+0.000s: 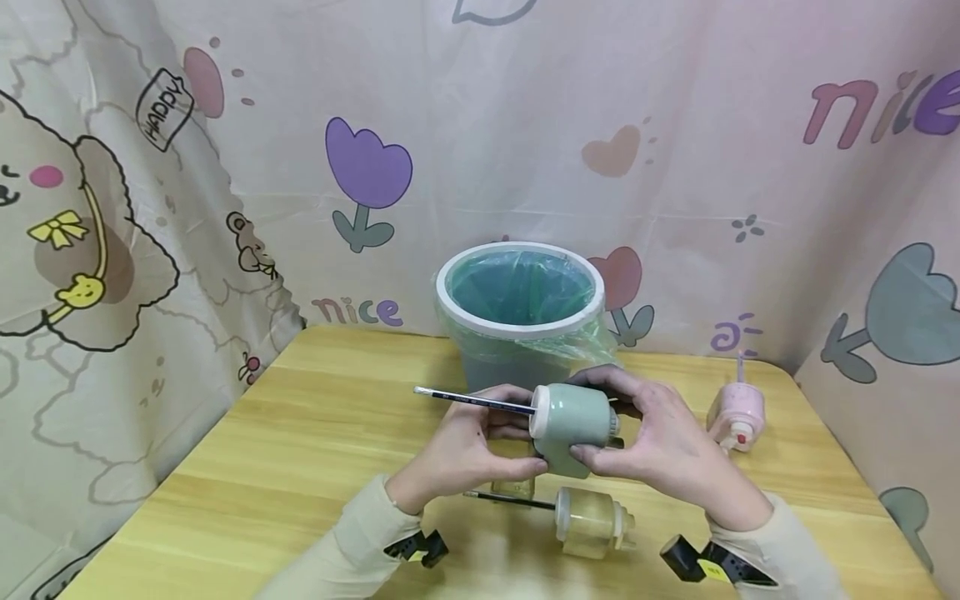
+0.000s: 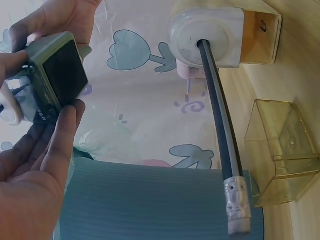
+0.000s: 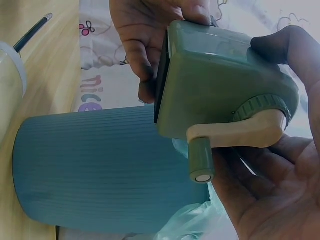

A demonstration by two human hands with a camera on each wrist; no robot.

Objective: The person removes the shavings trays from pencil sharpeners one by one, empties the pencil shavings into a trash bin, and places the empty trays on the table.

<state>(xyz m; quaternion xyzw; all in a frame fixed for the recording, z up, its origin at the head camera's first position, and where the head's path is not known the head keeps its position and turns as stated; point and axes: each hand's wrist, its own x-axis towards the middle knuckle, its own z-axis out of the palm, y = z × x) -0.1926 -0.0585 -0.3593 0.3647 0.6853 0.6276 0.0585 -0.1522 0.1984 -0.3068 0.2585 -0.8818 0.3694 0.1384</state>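
Both hands hold up a green hand-crank pencil sharpener in front of the bin. A dark pencil sticks out of its white front, pointing left. My left hand grips the near side with its thumb along the lower edge and fingers behind. On the crank side, my right hand grips the body between thumb and fingers. The crank hangs out in the right wrist view, and a dark rectangular face shows in the left wrist view. Below, a yellow sharpener lies on the table with a pencil in it.
A clear yellow drawer lies beside the yellow sharpener, whose body has an open slot. Behind the hands stands a blue bin with a green plastic liner. A pink sharpener with a pencil sits at the right.
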